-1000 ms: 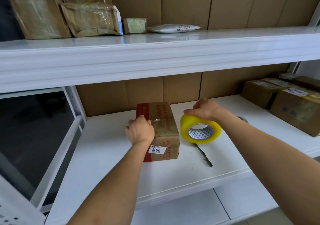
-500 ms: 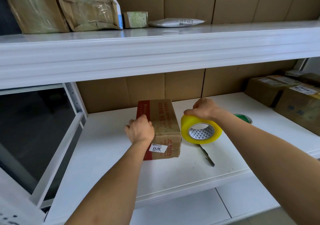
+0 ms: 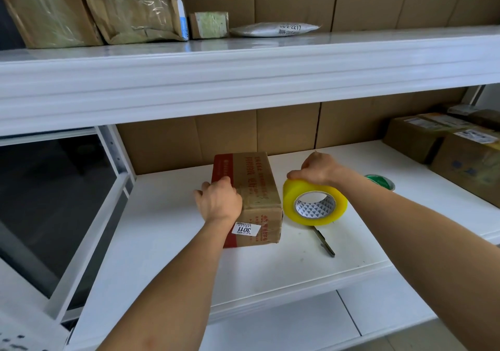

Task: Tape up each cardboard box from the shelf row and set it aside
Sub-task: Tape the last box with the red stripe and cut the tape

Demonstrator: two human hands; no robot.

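On the middle shelf [image 3: 270, 275], a cardboard box [image 3: 255, 202] is sitting flat, left of center, long axis running away from the camera. Red side panel facing left, red print on top, white label [image 3: 245, 229] reading 3011 sticking on the near end.

Left hand [image 3: 219, 202] is resting on the box's near-left top edge, fingers curling over the left side, gripping it. Fingertips are hiding behind the box edge, so I'm not seeing how far they wrap.

Right hand [image 3: 319, 169] is holding a yellow tape roll [image 3: 315, 204] from above, fingers curled over its top rim. Roll is standing on edge just beside the box's right side, core facing the camera. Can't tell whether roll and box are touching, or whether any tape is pulled out.

A utility knife [image 3: 324, 242] is lying on the shelf right below the roll, pointing toward the near edge. A green tape roll [image 3: 380, 181] is lying flat behind the right forearm, partly hidden.

Far right of the same shelf: taped boxes [image 3: 446, 145] with labels, sitting well apart from the working box.

Upper shelf [image 3: 243, 64] is carrying taped brown parcels [image 3: 89, 12] at left, a small greenish packet [image 3: 209, 24], and a grey mailer bag [image 3: 273, 29] with handwritten numbers. Brown cardboard panels are lining the back of both shelves.
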